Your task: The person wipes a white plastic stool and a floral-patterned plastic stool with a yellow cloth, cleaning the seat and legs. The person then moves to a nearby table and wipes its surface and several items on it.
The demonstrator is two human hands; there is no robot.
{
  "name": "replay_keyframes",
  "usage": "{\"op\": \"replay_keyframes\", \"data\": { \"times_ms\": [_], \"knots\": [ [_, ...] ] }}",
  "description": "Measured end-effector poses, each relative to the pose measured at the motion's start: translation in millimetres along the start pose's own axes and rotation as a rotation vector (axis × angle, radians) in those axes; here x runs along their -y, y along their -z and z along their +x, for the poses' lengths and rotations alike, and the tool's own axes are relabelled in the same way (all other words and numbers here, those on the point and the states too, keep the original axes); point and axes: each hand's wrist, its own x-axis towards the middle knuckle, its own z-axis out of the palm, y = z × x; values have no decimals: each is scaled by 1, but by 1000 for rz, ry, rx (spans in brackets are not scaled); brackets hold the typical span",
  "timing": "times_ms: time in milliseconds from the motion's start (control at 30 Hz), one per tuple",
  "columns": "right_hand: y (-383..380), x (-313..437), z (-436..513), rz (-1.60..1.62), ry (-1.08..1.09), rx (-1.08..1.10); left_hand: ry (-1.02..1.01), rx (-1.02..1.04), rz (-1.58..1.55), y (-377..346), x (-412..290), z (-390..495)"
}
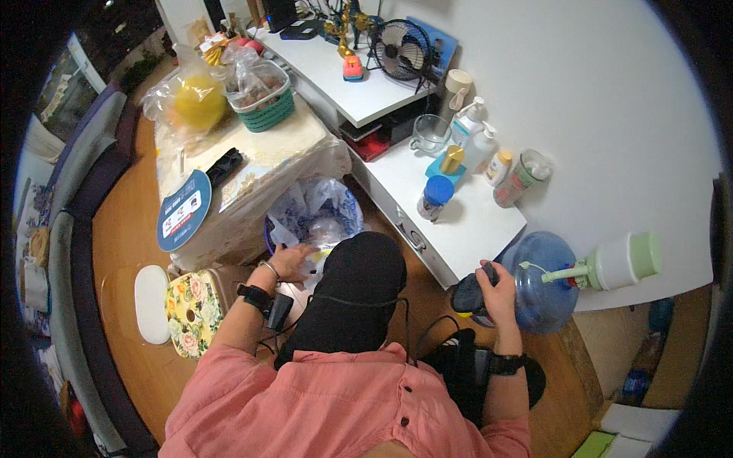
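Note:
My left hand [293, 264] is beside my black-trousered leg [366, 280], by the near rim of a blue-and-white waste bin [358, 209]. A clear plastic liner and crumpled plastic show inside the bin. Something white with a yellow strip lies by the left fingertips; whether they grip it is unclear. My right hand [499, 292] is closed around the top of a dark grey object [472, 293], possibly a shoe, with a bit of yellow at its underside. It is held low, between the white cabinet's corner and a blue water bottle [538, 275]. Both wrists wear black straps.
A white cabinet [475, 240] holds a glass mug [430, 135], pump bottles and a blue-lidded jar [436, 197]. At left, a cloth-covered table [257, 154] carries a hand fan [184, 212] and a green basket [266, 111]. A floral-topped stool [193, 312] stands left of me.

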Motion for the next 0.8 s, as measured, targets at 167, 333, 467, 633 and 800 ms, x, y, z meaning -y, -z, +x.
{"op": "replay_keyframes", "data": {
  "times_ms": [167, 333, 467, 633, 800],
  "knots": [
    [-3, -5, -1, -56, -14, 0, 123, 127, 200, -30, -5, 18],
    [-4, -17, 3, -103, -52, 7, 127, 182, 347, -34, 14, 2],
    [-8, -30, 3, -112, -30, -2, 112, 175, 366, -35, 30, -20],
    [-8, -35, 0, -198, -85, 3, 75, 381, 321, -20, 35, -27],
    [-2, -11, 3, -281, -104, 118, -245, -110, 34, 60, 9, -29]
  ]
}}
